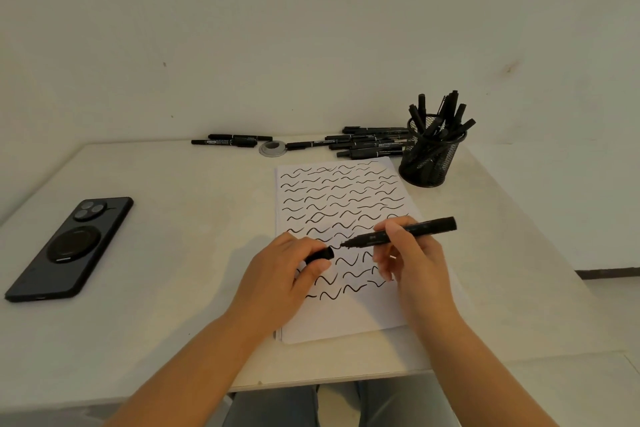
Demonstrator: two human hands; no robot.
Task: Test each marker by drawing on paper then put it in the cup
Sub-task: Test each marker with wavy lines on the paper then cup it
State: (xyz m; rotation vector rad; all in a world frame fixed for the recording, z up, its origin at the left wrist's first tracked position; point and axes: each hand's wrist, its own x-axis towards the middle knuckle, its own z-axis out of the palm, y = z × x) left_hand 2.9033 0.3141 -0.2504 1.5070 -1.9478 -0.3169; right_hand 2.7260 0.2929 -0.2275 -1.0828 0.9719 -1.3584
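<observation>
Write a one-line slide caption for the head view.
Right hand holds an uncapped marker, left hand its cap, above squiggle-filled paper.

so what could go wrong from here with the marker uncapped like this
The bare tip of the marker in the right hand points at the left hand holding the cap, so recapping could ink the fingers. The mesh cup is already crowded, so pushing in another may tip it.

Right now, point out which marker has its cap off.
The marker held in the right hand above the paper; its bare tip faces the cap gripped by the left hand.
</observation>
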